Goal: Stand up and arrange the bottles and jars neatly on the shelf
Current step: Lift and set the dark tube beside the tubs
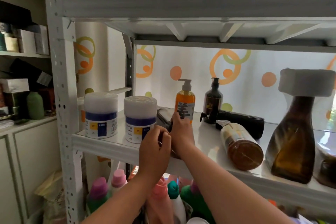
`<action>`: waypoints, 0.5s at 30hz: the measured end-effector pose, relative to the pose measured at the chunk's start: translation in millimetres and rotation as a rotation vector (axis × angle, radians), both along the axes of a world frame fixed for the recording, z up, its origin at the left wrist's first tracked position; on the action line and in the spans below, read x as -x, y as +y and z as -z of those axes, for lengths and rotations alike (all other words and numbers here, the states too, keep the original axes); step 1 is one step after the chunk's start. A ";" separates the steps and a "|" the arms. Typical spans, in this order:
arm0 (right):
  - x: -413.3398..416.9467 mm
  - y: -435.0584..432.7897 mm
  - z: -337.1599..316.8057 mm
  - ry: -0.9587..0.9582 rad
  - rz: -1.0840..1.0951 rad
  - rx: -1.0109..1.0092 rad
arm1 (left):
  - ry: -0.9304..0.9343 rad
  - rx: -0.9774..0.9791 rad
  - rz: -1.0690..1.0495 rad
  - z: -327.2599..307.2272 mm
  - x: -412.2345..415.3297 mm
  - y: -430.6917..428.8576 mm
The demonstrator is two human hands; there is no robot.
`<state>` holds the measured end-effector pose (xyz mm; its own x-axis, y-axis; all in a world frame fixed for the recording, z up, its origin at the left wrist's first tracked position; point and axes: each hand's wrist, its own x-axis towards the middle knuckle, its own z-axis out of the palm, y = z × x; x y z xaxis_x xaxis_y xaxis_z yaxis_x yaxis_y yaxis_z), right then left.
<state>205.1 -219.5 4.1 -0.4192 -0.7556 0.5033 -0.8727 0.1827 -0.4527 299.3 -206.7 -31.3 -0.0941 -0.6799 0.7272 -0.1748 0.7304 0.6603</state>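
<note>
A dark bottle (pixel 163 117) lies on the white shelf (pixel 109 144), mostly hidden by my hands. My right hand (pixel 181 130) grips its middle. My left hand (pixel 154 144) is curled around its near end at the shelf's front edge. Two white jars with blue labels (pixel 101 115) (pixel 140 119) stand upright to the left. Behind my hands an orange pump bottle (pixel 185 100) and a dark pump bottle (pixel 212 100) stand upright. A black bottle (pixel 241 120) and an amber bottle (pixel 239 144) lie on their sides. A tall brown bottle with a white cap (pixel 294 133) stands at the right.
The upper shelf (pixel 181 5) hangs low over the bottles. A perforated metal post (pixel 61 96) borders the left side. Several coloured detergent bottles (pixel 118 180) stand on the level below. A cabinet with boxes (pixel 21 87) is at the far left.
</note>
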 end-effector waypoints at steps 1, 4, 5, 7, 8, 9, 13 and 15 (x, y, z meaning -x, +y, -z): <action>1.6 8.5 0.8 -0.034 0.014 0.009 | -0.010 -0.003 -0.009 0.0 0.5 0.8; 8.8 30.8 1.8 -0.128 0.022 0.022 | -0.078 -0.014 -0.027 -2.9 5.2 5.1; 11.3 36.6 1.0 -0.153 0.022 0.020 | -0.117 -0.019 -0.041 -4.9 7.5 5.9; 15.4 45.8 -0.1 -0.184 0.019 0.021 | -0.202 -0.047 -0.087 -9.4 12.0 6.6; 17.1 49.5 0.0 -0.196 0.010 0.031 | -0.239 -0.075 -0.110 -11.6 13.5 6.6; 18.1 53.0 0.4 -0.210 -0.004 0.046 | -0.269 -0.114 -0.128 -13.8 14.5 6.7; 19.2 60.7 4.1 -0.227 -0.059 0.095 | -0.347 -0.307 -0.136 -23.0 20.0 9.5; 19.4 62.0 3.1 -0.208 -0.067 0.087 | -0.439 -0.362 -0.163 -27.2 26.2 11.4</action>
